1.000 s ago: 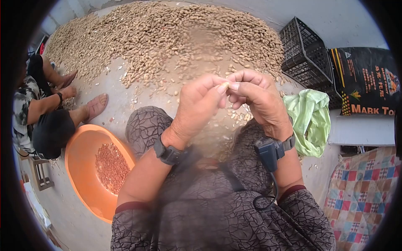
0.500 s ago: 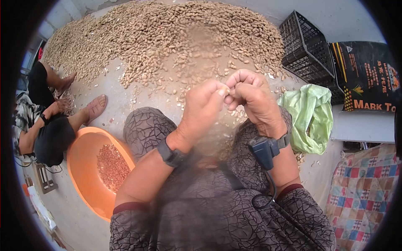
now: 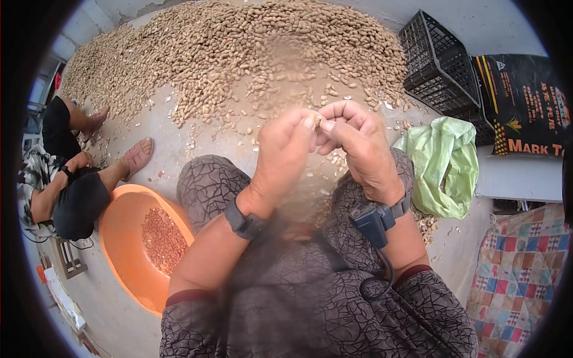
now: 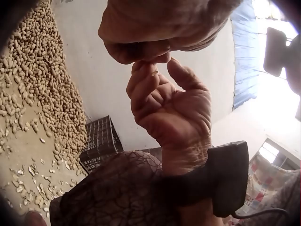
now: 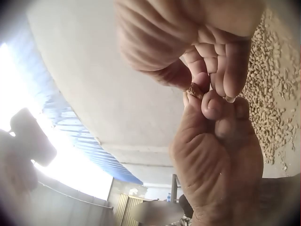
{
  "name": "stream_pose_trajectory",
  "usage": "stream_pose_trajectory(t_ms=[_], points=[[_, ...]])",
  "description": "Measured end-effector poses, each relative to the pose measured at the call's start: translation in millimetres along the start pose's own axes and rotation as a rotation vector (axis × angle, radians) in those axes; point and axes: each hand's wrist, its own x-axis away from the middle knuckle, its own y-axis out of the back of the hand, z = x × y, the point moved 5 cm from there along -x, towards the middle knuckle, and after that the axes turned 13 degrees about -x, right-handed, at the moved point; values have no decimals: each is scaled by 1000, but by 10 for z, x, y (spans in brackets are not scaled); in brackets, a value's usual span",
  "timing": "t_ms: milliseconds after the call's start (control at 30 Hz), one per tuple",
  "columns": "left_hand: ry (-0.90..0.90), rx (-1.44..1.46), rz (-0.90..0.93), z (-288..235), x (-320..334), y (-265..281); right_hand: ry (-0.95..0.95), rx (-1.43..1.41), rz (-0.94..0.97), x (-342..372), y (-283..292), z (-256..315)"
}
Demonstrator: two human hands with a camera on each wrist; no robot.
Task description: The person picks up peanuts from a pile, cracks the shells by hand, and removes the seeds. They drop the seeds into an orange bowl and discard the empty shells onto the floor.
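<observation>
1. Left hand (image 3: 283, 152): thumb and fingertips pinch one side of a small peanut pod (image 5: 195, 91), held up above the lap.
2. Right hand (image 3: 370, 152): thumb and fingers pinch the same pod from the other side, the fingertips of both hands meeting. Whether the kernel is out, I cannot tell; this one looks partway through shelling.
3. Broken shells (image 4: 33, 183) lie scattered on the floor (image 3: 450, 238), a sign that many pods are done.
4. Beyond the left knee, red kernels (image 3: 162, 238) rest against the right-hand wall of an orange basin (image 3: 122, 262); they cover only part of its bottom.
5. Along the floor's far edge, by the wall, a broad heap of whole peanuts (image 3: 239, 53) spreads towards the crate (image 3: 441, 71) at the far right. By my judgement, most of the shelling is left.
</observation>
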Motion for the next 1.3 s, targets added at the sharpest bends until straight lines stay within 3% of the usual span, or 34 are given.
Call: stream_pose_trajectory(t_ms=[433, 567, 867, 933, 1033, 1100, 1167, 1300], points=[[-64, -72, -56, -15, 52, -12, 74, 150, -59, -14, -18, -27], [-139, -321, -125, -10, 71, -43, 41, 260, -92, -24, 5, -34], [-250, -497, -260, -1, 80, -127, -10, 45, -186, -56, 85, -293], [-293, -498, -278, -10, 88, -121, 7, -274, -123, -60, 41, -501], [-251, -529, -248, 60, 3, -85, -99, -150, -157, -26, 35, -459], [-7, 81, -136, 188, -74, -78, -96, -177, -144, -17, 17, -355], [17, 152, -86, 137, -73, -33, -87, -207, -135, -2, 16, -252], [102, 296, -16, 147, -22, -44, -17, 13, -155, 39, -4, -105]])
